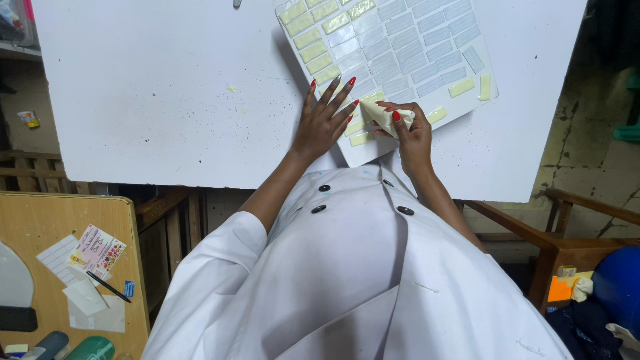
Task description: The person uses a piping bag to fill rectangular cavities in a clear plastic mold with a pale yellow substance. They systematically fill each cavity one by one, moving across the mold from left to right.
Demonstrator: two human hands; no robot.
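Filling mould tray (pixel 400 60) cavities | left hand (pixel 322 123) fingers spread, steadying tray | right hand (pixel 407 130) pinching piping bag (pixel 381 115) | we judge next: squeeze the adjacent empty cavity.

Premises appear to be a small makeshift production workshop: a white worktable (pixel 147 100) carrying a clear multi-cavity mould tray (pixel 427 63), a worker's white buttoned coat (pixel 360 267), worn wooden furniture (pixel 553 247), and stained concrete flooring (pixel 587 147).

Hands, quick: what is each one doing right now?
Left hand: open, fingers spread flat on the clear mould tray.
Right hand: closed around a pale piping bag over the tray's near edge.
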